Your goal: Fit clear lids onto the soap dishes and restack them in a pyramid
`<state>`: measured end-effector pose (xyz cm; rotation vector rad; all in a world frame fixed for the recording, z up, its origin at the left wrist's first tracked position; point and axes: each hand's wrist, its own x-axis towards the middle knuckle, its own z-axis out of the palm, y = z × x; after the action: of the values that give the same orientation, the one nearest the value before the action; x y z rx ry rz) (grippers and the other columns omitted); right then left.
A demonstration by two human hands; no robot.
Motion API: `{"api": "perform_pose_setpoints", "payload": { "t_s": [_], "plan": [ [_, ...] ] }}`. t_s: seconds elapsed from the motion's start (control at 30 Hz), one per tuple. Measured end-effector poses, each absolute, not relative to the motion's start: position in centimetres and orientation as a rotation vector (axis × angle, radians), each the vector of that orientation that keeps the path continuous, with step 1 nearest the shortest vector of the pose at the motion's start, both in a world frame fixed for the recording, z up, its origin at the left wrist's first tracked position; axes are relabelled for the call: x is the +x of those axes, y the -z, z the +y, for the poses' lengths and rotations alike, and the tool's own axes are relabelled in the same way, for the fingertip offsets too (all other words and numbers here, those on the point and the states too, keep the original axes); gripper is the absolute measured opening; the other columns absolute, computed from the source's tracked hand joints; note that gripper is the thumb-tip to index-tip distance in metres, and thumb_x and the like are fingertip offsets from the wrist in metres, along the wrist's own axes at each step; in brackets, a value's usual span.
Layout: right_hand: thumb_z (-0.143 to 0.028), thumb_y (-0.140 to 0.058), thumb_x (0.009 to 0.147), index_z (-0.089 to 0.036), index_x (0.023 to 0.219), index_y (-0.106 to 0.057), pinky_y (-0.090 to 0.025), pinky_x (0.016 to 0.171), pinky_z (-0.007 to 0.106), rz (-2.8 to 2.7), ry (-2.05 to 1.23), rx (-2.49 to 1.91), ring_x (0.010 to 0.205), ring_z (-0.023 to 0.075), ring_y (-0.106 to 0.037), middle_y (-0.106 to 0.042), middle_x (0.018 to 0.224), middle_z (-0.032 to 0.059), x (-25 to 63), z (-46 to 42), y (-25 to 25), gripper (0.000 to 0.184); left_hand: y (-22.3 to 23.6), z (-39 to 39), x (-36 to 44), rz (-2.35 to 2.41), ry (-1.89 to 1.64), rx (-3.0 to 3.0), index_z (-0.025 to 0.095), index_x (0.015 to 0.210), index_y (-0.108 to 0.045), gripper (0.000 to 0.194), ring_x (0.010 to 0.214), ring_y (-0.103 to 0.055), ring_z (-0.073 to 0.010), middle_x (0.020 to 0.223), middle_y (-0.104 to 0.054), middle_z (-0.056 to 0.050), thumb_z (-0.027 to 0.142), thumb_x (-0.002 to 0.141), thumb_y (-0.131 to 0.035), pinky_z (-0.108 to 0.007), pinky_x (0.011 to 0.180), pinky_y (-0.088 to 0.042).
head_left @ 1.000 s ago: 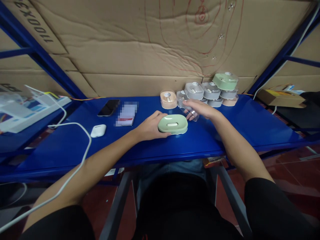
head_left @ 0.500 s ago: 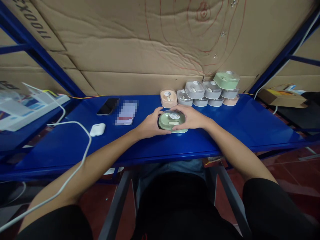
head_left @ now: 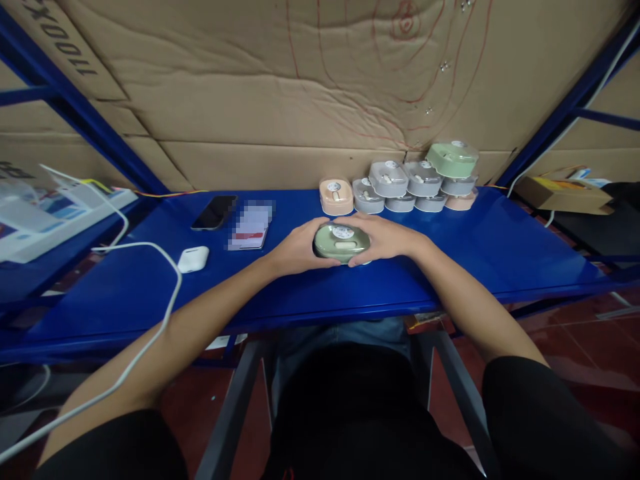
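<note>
Between my two hands a small green box (head_left: 342,248) with a see-through lid is held at the blue table. Its lid carries a round white sticker and a pale oblong piece on top. My left hand (head_left: 299,248) is closed round the left end, thumb along the front edge. On the opposite end my right hand (head_left: 384,239) grips it the same way, fingers over the back. The fingers hide both ends of the box, and I cannot tell whether its bottom touches the table. Just behind the hands stands a peach box (head_left: 336,198) of the same kind.
Grey boxes (head_left: 389,180) stand stacked at the back right, with a green box (head_left: 453,159) on top. Left on the blue table (head_left: 280,293) lie a dark phone (head_left: 214,212), a lit phone (head_left: 253,227) and a white earbud case (head_left: 194,259). A white cable (head_left: 173,300) crosses the left side.
The green lid, which sat askew with the base showing at lower right, now lies more evenly over the base. My right thumb has moved from the lid's top to the front edge.
</note>
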<state>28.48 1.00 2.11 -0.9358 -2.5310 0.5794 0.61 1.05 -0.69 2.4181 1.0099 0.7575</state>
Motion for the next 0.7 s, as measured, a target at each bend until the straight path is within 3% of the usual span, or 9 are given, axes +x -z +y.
{"api": "perform_pose_setpoints", "payload": {
  "t_s": [0.1,0.2,0.3,0.5,0.7],
  "plan": [
    [-0.061,-0.099,0.072,-0.036,0.170,-0.051,-0.052,0.121,0.065,-2.571,-0.587,-0.936,0.139,0.0437,-0.065,-0.068,0.152,0.0113,29.1,1.6,-1.8,0.112,0.6,1.3,0.0,1.044,-0.726,2.441,0.026,0.150,-0.059,0.092,0.138,-0.068,-0.0422,0.148,-0.071,-0.015,0.064,0.074,-0.095,-0.059,0.118,-0.054],
    [-0.062,-0.097,0.076,-0.038,0.171,-0.050,-0.051,0.122,0.065,-2.562,-0.551,-0.896,0.141,0.0428,-0.064,-0.067,0.153,0.0106,29.3,2.4,-1.1,0.109,0.8,1.6,-0.6,1.038,-0.680,2.462,0.026,0.166,-0.048,0.102,0.147,-0.060,-0.0424,0.157,-0.063,-0.016,0.066,0.081,-0.088,-0.059,0.125,-0.049],
    [-0.063,-0.093,0.082,-0.037,0.171,-0.050,-0.049,0.126,0.063,-2.549,-0.527,-0.845,0.148,0.0413,-0.060,-0.061,0.159,0.0110,29.3,3.0,-0.4,0.103,1.1,1.9,-1.0,0.991,-0.621,2.458,0.030,0.174,-0.039,0.099,0.149,-0.058,-0.0403,0.157,-0.059,-0.015,0.066,0.091,-0.079,-0.057,0.126,-0.047],
    [-0.061,-0.096,0.079,-0.037,0.173,-0.047,-0.049,0.126,0.063,-2.550,-0.525,-0.837,0.153,0.0427,-0.056,-0.056,0.166,0.0121,29.4,3.3,0.2,0.109,1.3,2.2,-1.2,0.946,-0.601,2.431,0.034,0.177,-0.033,0.100,0.153,-0.054,-0.0413,0.162,-0.054,-0.015,0.069,0.094,-0.076,-0.058,0.128,-0.046],
    [-0.062,-0.095,0.078,-0.038,0.163,-0.061,-0.051,0.123,0.062,-2.437,-0.500,-0.852,0.139,0.0397,-0.066,-0.068,0.151,0.0100,28.8,2.7,-0.4,0.095,1.3,2.6,-1.5,0.945,-0.700,2.441,0.028,0.171,-0.043,0.093,0.149,-0.059,-0.0398,0.160,-0.059,-0.017,0.063,0.092,-0.077,-0.060,0.128,-0.046]
  ]
}}
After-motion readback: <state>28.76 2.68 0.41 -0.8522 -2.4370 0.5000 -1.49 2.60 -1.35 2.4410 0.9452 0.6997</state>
